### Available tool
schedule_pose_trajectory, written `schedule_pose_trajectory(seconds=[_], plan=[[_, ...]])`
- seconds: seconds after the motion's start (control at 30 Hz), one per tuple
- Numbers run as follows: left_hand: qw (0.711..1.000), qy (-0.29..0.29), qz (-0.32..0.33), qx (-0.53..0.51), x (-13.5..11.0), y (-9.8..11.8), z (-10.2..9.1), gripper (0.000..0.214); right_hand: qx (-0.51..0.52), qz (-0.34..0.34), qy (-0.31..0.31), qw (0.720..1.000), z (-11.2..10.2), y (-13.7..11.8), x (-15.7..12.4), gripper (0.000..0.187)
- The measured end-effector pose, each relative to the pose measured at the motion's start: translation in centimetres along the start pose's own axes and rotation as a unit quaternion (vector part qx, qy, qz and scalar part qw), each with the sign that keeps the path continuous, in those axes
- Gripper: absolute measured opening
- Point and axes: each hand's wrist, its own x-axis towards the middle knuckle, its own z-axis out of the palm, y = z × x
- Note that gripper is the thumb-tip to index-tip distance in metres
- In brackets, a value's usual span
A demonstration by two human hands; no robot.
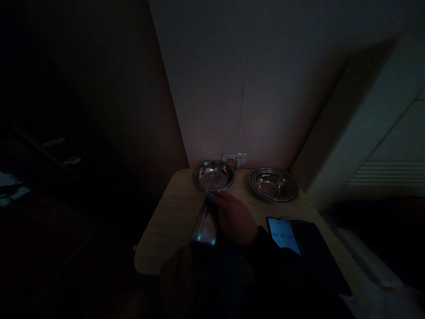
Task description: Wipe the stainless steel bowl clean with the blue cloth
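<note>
The light is very dim. In front of me, a shiny, dark, flat-looking object (205, 228) is held tilted over the near part of the table; its kind cannot be made out. My left hand (177, 277) is closed at its near left side, much of it lost in shadow. My right hand (235, 218) lies along its right side with the fingers pressed together. A small bluish, cloth-like piece (209, 195) shows at those fingertips. Just beyond them stands a round steel dish (213, 188), apart from the held object.
Several nested steel dishes (275, 198) stand at the back right of the pale wooden table (156, 239). A lit phone (283, 234) showing a timer lies near my right sleeve, beside a dark flat item (318, 248). A wall socket (234, 158) is behind the dishes.
</note>
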Motion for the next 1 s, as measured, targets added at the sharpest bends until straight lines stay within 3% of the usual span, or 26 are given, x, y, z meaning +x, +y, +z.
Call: schedule_pose_trajectory(seconds=[0.1,0.17,0.23,0.4,0.5,0.67,0.73,0.87,1.0], plan=[[1.000,0.020,0.011,0.007,-0.6,-1.3,0.4,0.029,0.094,0.066,-0.033,0.993,0.0,2.4,0.6,0.041],[0.999,0.042,0.011,0.010,-1.0,-2.1,0.7,0.031,0.108,0.084,-0.018,0.990,-0.1,3.1,-0.1,0.041],[0.998,0.059,0.017,0.017,-1.2,-2.6,0.7,0.032,0.149,0.125,0.018,0.981,-0.2,3.2,-1.5,0.039],[0.997,0.025,0.063,0.029,-0.9,-2.0,-0.6,0.033,0.273,0.226,0.085,0.931,0.0,1.6,-5.4,0.031],[0.994,0.059,0.085,0.042,-1.6,-1.2,-0.9,0.032,0.251,0.188,0.099,0.944,0.7,0.1,-7.0,0.030],[0.983,0.119,0.127,0.064,-3.3,-0.4,-0.2,0.021,0.185,0.050,0.137,0.972,2.7,-1.7,-8.7,0.036],[0.984,0.103,0.113,0.087,-3.1,0.3,-0.3,0.020,0.152,0.027,0.142,0.978,3.5,-2.1,-9.4,0.038],[0.991,-0.021,0.100,0.089,-1.3,1.9,-1.0,0.023,0.046,-0.003,0.127,0.991,4.3,-2.6,-10.5,0.045],[0.991,-0.053,0.094,0.078,-0.1,3.1,-1.2,0.029,-0.073,-0.025,0.149,0.986,3.7,-2.5,-9.2,0.044]])
